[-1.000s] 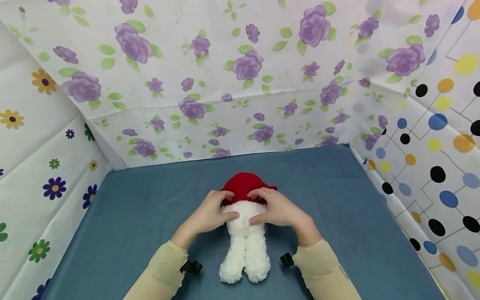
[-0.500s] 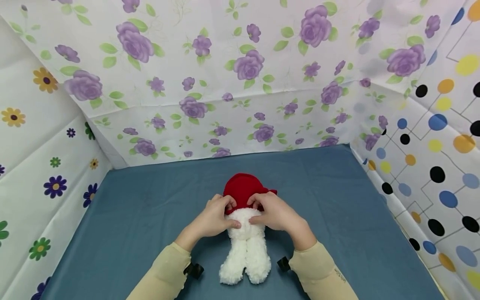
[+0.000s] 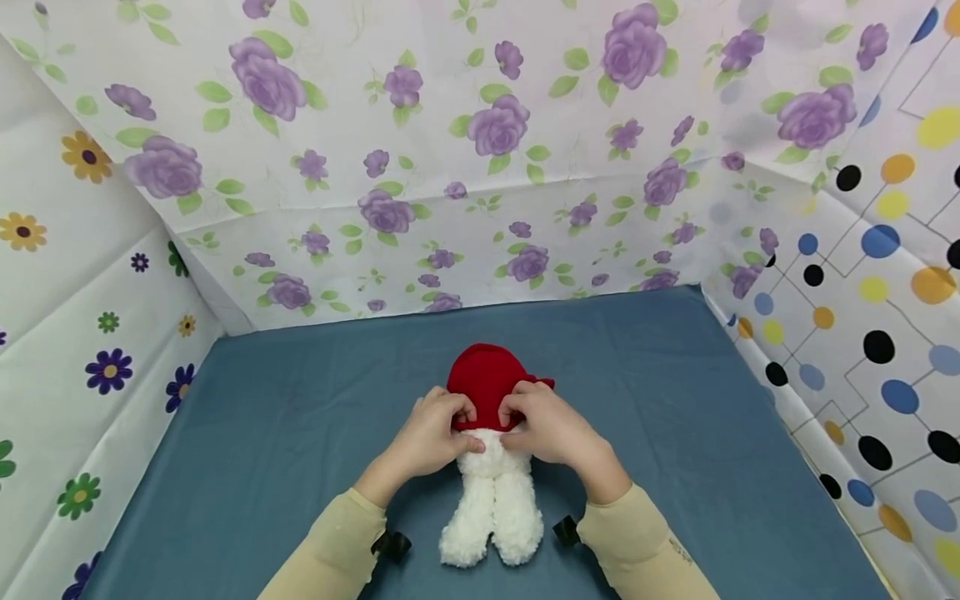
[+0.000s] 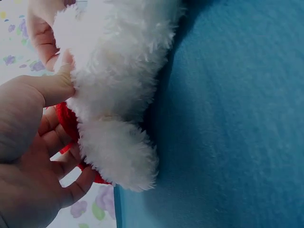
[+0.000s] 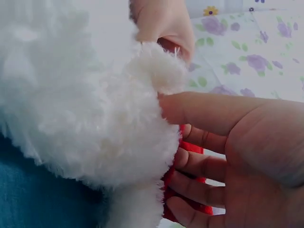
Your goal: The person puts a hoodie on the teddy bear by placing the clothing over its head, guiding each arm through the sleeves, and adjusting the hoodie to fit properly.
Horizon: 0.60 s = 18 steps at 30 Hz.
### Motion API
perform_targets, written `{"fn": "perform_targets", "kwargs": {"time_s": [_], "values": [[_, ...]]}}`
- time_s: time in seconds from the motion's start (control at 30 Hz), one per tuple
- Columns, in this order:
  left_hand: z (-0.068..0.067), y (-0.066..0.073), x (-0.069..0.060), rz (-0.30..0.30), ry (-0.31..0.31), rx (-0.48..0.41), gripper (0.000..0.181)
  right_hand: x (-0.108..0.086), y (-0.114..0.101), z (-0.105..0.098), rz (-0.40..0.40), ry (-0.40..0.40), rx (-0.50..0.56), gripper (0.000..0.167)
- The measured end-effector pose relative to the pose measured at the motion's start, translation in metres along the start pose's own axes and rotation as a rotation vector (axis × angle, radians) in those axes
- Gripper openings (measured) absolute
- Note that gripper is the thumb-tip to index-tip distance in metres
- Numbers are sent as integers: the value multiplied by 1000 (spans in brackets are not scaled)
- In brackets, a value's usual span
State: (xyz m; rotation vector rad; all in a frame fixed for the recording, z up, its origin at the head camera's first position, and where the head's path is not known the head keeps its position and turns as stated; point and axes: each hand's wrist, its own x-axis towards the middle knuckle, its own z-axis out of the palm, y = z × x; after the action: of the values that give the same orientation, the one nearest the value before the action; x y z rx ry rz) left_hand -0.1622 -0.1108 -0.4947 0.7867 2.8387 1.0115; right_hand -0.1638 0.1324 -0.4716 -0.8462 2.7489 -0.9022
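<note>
A fluffy white plush toy lies on the blue cloth, its two legs pointing toward me. A red fabric garment, rounded like a cap, covers its far end, and a small tip sticks out at the right. My left hand grips the garment's near left edge with curled fingers, the thumb against the white fur. On the other side, my right hand holds the near right edge in the same way. In both wrist views the plush hides much of the red fabric.
The blue cloth covers the table around the toy. A floral sheet hangs behind it, with patterned sheets at the left and right. A black wrist device sits at each sleeve.
Both hands have drawn the red garment's near edge toward me, so it covers more of the white fur. Their fingers have curled in more tightly.
</note>
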Motion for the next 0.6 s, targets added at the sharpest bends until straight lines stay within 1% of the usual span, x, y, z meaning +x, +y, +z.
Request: {"fn": "perform_targets", "kwargs": {"time_s": [0.1, 0.17, 0.23, 0.33, 0.37, 0.4, 0.43, 0.5, 0.53, 0.6], "values": [[2, 1, 1, 38, 36, 55, 39, -2, -1, 2, -47, 21, -47, 25], [3, 2, 1, 51, 58, 74, 43, -3, -2, 4, -92, 30, -92, 26], [4, 3, 2, 46, 82, 86, 49, -3, -1, 7, -136, 37, -136, 26], [5, 3, 3, 39, 114, 94, 53, -2, 4, 10, -189, 39, -168, 18], [4, 2, 2, 47, 119, 102, 51, -3, 7, 9, -197, 33, -172, 15], [3, 2, 1, 51, 117, 113, 48, -4, 10, 8, -202, 23, -170, 13], [1, 1, 0, 59, 109, 128, 44, -5, 14, 7, -208, 8, -168, 17], [-4, -3, -5, 83, 66, 160, 39, -9, 20, 2, -220, -32, -169, 31], [-7, -4, -8, 98, 43, 177, 40, -10, 22, 0, -225, -46, -178, 38], [-11, -6, -14, 121, 2, 202, 48, -13, 27, -2, -237, -60, -205, 47]]}}
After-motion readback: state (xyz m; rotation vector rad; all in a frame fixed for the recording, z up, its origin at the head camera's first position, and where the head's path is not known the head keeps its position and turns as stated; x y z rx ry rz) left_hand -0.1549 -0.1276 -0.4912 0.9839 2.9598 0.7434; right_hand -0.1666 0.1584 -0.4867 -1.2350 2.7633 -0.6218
